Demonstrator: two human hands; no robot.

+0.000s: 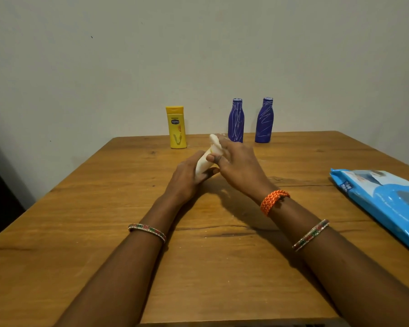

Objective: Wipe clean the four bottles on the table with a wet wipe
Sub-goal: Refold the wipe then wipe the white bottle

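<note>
My left hand (pixel 187 178) grips a pale cream bottle (pixel 202 166), held tilted over the middle of the wooden table (pixel 80 232). My right hand (pixel 239 164) presses a white wet wipe (pixel 215 141) against the bottle's upper end. A yellow lotion bottle (pixel 176 126) stands upright near the far edge. To its right stand two dark blue bottles (pixel 236 120) (pixel 264 120), both covered with white scribble marks. Most of the cream bottle is hidden by my fingers.
A blue pack of wet wipes (pixel 385 204) lies flat at the table's right edge. A plain wall rises just behind the far edge of the table. A dark object sits beyond the left edge.
</note>
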